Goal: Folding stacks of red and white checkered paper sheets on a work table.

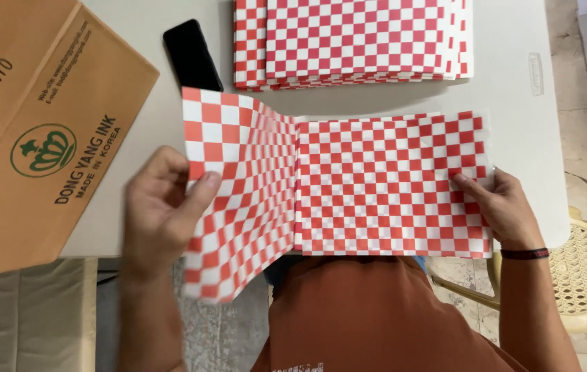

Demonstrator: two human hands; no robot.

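Note:
A red-and-white checkered paper sheet point(383, 186) lies on the white table point(521, 117) right in front of me, creased down the middle. My left hand point(162, 210) pinches the sheet's left half, which is lifted off the table and tilted toward me. My right hand point(500, 207) rests its fingers on the sheet's right edge, pressing it flat; a dark band circles that wrist.
A stack of the same checkered sheets point(352, 41) lies at the far side of the table. A black phone point(192, 55) sits left of the stack. A brown cardboard box point(38, 131) fills the left. A pale plastic stool point(583, 269) stands at the lower right.

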